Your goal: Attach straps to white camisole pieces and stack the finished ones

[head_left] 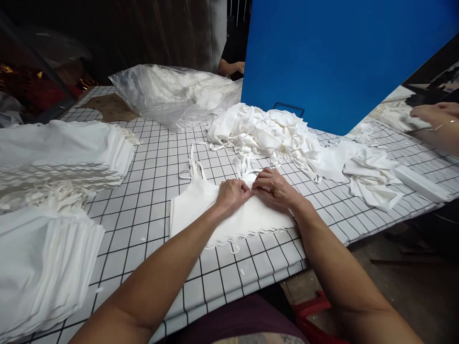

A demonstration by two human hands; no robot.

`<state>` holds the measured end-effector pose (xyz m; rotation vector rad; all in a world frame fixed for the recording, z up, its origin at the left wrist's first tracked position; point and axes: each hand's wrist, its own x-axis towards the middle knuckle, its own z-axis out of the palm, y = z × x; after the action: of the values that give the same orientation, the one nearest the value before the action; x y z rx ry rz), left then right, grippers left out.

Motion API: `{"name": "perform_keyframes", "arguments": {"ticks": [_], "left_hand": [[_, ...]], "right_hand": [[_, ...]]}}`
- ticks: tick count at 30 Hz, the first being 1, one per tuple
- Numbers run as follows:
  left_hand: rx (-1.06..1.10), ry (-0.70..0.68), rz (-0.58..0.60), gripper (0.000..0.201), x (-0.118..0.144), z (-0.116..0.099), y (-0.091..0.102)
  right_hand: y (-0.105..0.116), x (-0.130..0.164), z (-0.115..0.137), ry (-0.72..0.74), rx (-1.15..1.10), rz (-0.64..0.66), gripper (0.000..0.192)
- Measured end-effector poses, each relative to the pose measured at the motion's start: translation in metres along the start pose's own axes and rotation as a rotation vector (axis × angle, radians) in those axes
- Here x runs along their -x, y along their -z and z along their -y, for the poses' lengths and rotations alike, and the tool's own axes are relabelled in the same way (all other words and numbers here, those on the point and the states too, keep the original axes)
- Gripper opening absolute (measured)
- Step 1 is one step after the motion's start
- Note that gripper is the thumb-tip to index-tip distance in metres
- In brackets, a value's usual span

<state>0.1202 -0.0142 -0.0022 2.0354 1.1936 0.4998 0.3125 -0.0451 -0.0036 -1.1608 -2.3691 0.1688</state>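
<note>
A worker's two bare hands meet over a white, thin-strapped fabric top (195, 203) laid flat on a counter (120, 241) spread with white cloth ruled in black squares. The left hand (234, 195) is curled, its thumb and fingertips drawn close in a pinch near the neckline; the right hand (274, 186) bends in from the other side, fingers nearly closed at the same spot. Between them they appear to grip a small bit of the white fabric or strap, though the fingers hide exactly what. The top lies lengthwise before the worker, straps pointing away, scalloped hem toward the near edge; its layered borders suggest more than one piece, but the number cannot be told.

The work looks well under way. At the worker's left sit a tall, neatly layered white fabric stack (64, 143) and, nearer, a second folded white fabric stack (39, 260), seemingly the finished share. Much seems left: a loose, crumpled white fabric heap (258, 129) sprawls across the far side beneath a large flat blue panel (322, 62), apparently unsorted. Beside it, a clear plastic bag (143, 91) holds more white material, whether done or waiting is unclear. Small white scraps (234, 249) dot the cloth near the hem. At far right, another person's hand (426, 114) reaches in.
</note>
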Motion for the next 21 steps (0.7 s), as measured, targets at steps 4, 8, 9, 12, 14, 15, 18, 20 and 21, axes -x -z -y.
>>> {"name": "perform_keyframes", "arguments": {"ticks": [4, 8, 9, 12, 14, 15, 18, 20, 21], "left_hand": [[-0.012, -0.023, 0.009, 0.019, 0.001, 0.0, 0.001], [-0.024, -0.053, 0.02, 0.02, 0.0, 0.001, 0.0], [-0.028, -0.058, 0.023, 0.019, 0.0, 0.001, 0.0], [-0.042, -0.062, 0.027, 0.015, -0.001, 0.001, 0.0], [-0.044, -0.055, 0.027, 0.014, -0.001, 0.0, 0.001], [-0.039, -0.048, 0.028, 0.013, -0.001, 0.0, 0.001], [-0.008, -0.036, 0.03, 0.012, -0.001, 0.001, 0.001], [0.008, -0.034, 0.026, 0.014, -0.001, 0.003, 0.0], [0.011, -0.036, 0.024, 0.014, -0.001, 0.004, 0.0]], "right_hand": [[0.007, -0.002, 0.002, 0.026, 0.082, 0.075, 0.02], [0.022, -0.012, 0.008, 0.112, 0.213, 0.21, 0.025], [0.025, -0.016, 0.009, 0.146, 0.242, 0.248, 0.027], [0.031, -0.031, 0.008, 0.238, 0.272, 0.354, 0.03], [0.034, -0.041, 0.006, 0.275, 0.259, 0.401, 0.031], [0.036, -0.045, 0.003, 0.282, 0.253, 0.42, 0.03], [0.045, -0.056, -0.01, 0.237, 0.241, 0.424, 0.023], [0.054, -0.062, -0.023, 0.172, 0.224, 0.353, 0.016], [0.058, -0.065, -0.03, 0.137, 0.214, 0.298, 0.014]]}}
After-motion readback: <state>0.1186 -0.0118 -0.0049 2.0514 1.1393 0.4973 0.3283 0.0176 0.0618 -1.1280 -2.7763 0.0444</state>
